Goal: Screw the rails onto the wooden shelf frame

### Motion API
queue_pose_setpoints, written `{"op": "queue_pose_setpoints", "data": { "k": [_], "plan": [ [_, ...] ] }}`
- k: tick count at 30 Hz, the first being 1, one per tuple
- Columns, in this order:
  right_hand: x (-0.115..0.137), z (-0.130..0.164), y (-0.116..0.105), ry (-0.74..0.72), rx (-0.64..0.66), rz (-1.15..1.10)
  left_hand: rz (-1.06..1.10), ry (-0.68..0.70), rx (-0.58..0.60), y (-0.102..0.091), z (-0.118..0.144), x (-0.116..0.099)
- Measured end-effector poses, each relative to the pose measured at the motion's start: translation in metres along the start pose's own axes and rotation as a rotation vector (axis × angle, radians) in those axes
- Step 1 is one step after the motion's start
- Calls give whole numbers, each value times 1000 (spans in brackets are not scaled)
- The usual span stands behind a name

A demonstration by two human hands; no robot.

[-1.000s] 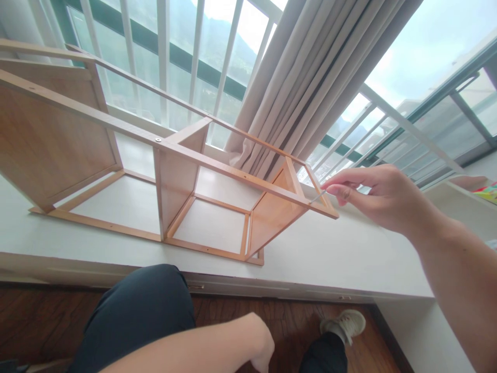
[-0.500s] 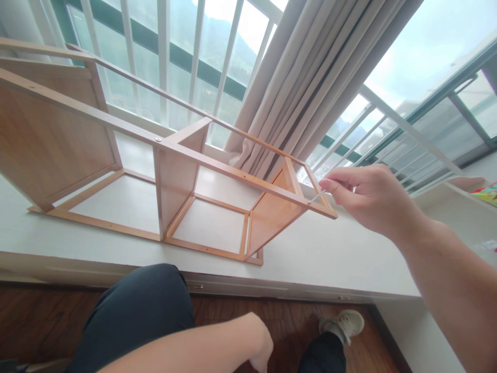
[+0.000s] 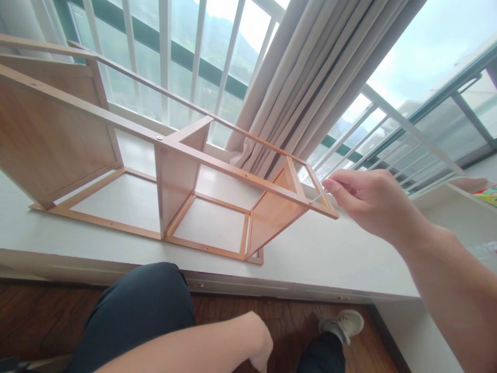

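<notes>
A wooden shelf frame [image 3: 174, 178] lies on its side on a white window ledge [image 3: 330, 259]. My right hand [image 3: 368, 202] pinches a thin metal tool [image 3: 318, 197] whose tip meets the frame's right end corner. My left hand [image 3: 260, 347] hangs low near my knee, fingers curled, and I cannot make out anything in it. A round metal fastener [image 3: 159, 138] shows on the top rail.
A beige curtain [image 3: 310, 77] hangs behind the frame's right end. White window bars [image 3: 165, 57] run along the glass. My dark-trousered leg [image 3: 135, 316] and a shoe [image 3: 345, 324] are over the dark wood floor. A colourful item [image 3: 487, 194] lies far right.
My right hand has shifted slightly left and its fingers have rolled on the thin tool at the frame's corner. The left hand stays put.
</notes>
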State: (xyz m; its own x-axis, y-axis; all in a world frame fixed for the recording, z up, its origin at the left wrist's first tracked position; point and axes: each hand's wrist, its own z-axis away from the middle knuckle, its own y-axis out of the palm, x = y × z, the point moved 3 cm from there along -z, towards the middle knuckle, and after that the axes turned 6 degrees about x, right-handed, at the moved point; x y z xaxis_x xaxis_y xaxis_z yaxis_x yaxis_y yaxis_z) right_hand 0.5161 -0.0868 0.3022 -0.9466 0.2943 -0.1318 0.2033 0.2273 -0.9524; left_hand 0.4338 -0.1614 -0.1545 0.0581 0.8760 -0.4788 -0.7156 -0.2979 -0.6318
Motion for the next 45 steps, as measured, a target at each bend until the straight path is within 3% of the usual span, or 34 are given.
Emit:
{"op": "queue_pose_setpoints", "data": {
  "k": [7, 13, 19, 28, 35, 41, 45],
  "plan": [
    [7, 0, 5, 78, -74, -34, -61, 33, 25, 8, -12, 3],
    [15, -6, 6, 184, -104, 1, 162, 105, -238, 16, -29, 11],
    [10, -3, 7, 128, -75, -37, -72, 32, 15, 11, -15, 6],
    [4, 3, 1, 130, -65, -74, -88, 55, -15, 10, -19, 5],
    [6, 5, 4, 167, -76, -138, -94, -9, 110, -1, 2, -1],
    [3, 8, 10, 241, -87, -331, -100, -19, 137, -10, 20, -6],
    [5, 6, 3, 287, -184, -322, -125, -19, 154, -12, 22, -8]
  ]
}}
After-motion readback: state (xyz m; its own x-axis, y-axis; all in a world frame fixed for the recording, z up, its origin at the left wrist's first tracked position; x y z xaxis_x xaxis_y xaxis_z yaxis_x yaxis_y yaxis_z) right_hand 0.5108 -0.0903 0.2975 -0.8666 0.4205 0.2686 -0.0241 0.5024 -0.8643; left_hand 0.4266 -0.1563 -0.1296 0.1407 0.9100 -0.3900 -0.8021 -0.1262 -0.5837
